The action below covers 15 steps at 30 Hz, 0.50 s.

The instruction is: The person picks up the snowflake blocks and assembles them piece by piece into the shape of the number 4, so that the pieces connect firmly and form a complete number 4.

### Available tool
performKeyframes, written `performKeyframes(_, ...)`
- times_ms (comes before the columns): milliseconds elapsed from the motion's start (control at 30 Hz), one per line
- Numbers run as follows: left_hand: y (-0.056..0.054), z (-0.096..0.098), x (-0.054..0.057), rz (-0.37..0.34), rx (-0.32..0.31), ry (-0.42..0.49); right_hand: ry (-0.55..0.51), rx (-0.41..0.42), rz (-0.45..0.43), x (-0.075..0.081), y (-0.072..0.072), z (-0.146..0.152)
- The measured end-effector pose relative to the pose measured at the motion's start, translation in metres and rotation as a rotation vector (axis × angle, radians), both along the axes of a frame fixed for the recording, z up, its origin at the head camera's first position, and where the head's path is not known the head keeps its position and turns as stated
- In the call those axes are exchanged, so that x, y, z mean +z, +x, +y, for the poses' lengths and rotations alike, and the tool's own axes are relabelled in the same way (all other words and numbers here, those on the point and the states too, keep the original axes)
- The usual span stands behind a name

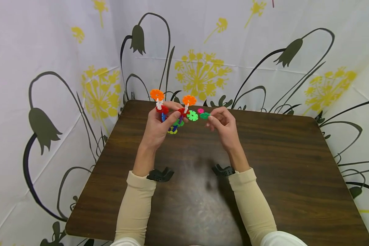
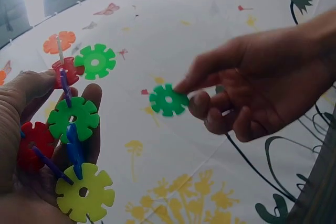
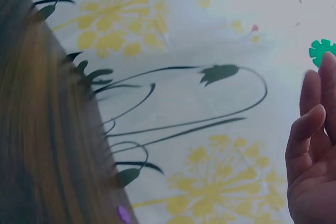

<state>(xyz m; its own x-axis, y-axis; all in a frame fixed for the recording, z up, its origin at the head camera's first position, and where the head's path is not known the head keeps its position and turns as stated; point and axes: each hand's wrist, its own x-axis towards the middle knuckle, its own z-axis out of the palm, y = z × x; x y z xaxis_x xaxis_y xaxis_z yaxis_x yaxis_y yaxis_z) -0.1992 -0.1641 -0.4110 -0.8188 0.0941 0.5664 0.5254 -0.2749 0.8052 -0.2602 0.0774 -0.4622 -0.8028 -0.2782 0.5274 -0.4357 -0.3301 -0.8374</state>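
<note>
My left hand [image 1: 155, 124] grips a built-up figure of notched plastic discs, raised over the table. Two orange discs [image 1: 189, 100] top it on white pieces, with red discs [image 2: 35, 146] below them. In the left wrist view, purple and blue discs seen edge-on link a green disc [image 2: 74, 120] and a yellow disc [image 2: 85, 192]. A light green disc [image 1: 192, 115] juts out on the right side of the figure. Between thumb and fingertips, my right hand [image 1: 224, 124] pinches a single darker green disc [image 2: 168, 100], apart from the figure by a small gap.
A brown wood-grain table [image 1: 283, 164] lies under both hands. Near its far edge is a small pink disc [image 1: 201, 110], seen as purple [image 3: 123, 214] in the right wrist view. A white curtain [image 1: 233, 44] printed with flowers hangs behind and beside the table.
</note>
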Motion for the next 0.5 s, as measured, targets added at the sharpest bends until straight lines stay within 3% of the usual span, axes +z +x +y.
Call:
performKeyframes(233, -0.002, 0.004, 0.000, -0.009, 0.024, 0.036, -0.067, 0.044, 0.002, 0.014, 0.014, -0.002)
performKeyframes(500, -0.001, 0.008, -0.003, -0.020, 0.013, 0.003, -0.051, 0.027, 0.031, 0.021, 0.020, -0.004)
